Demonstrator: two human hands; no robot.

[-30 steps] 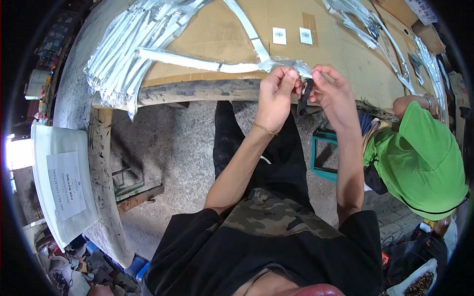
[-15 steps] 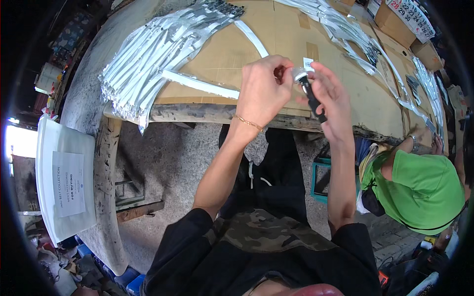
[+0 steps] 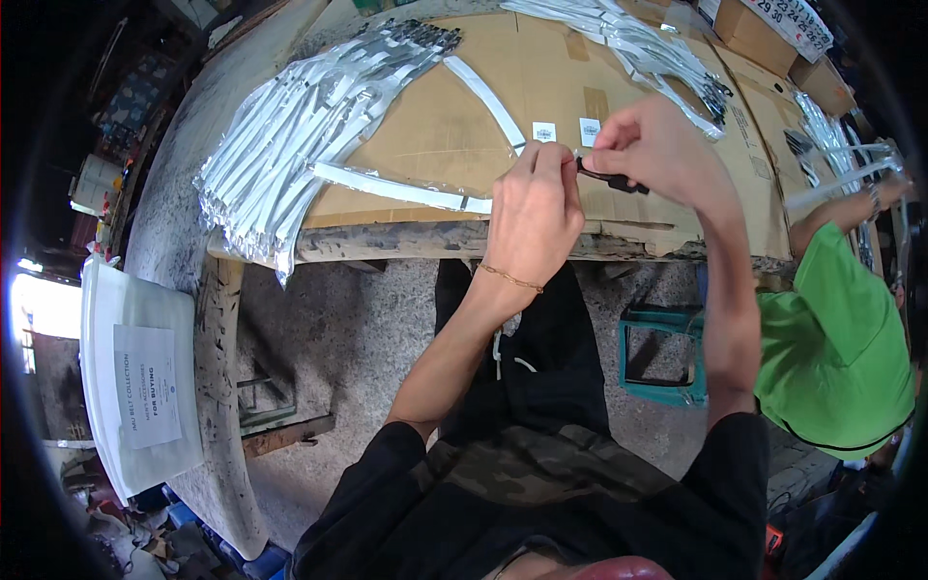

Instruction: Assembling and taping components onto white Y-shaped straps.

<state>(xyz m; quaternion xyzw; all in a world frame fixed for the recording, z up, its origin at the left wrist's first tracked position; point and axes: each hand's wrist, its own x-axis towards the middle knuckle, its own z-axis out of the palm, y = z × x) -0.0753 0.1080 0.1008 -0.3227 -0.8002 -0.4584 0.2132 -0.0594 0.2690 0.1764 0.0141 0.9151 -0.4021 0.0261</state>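
My left hand (image 3: 536, 208) is closed in a pinch over the near edge of the cardboard-covered table. Its fingertips meet one end of a short black belt end (image 3: 623, 181), whose exact form is partly hidden. My right hand (image 3: 652, 155) pinches this black piece from above, to the right of my left hand. A plastic-wrapped white belt strip (image 3: 401, 188) runs under my left hand, and another white strip (image 3: 483, 101) slants down to its fingers. Two small white labels, a left one (image 3: 544, 132) and a right one (image 3: 589, 131), lie just beyond my hands.
Plastic-wrapped belts are piled at left (image 3: 300, 140), with another bundle (image 3: 619, 39) at the far right. A co-worker in a green shirt (image 3: 836, 338) handles white strips (image 3: 841, 179) on the right. A translucent bin (image 3: 188, 387) stands left; a teal stool (image 3: 662, 391) is below the table.
My right hand has swung up and over the black piece, which has tipped from upright to nearly level. My left hand has lowered slightly. The co-worker's arm has lifted white strips.
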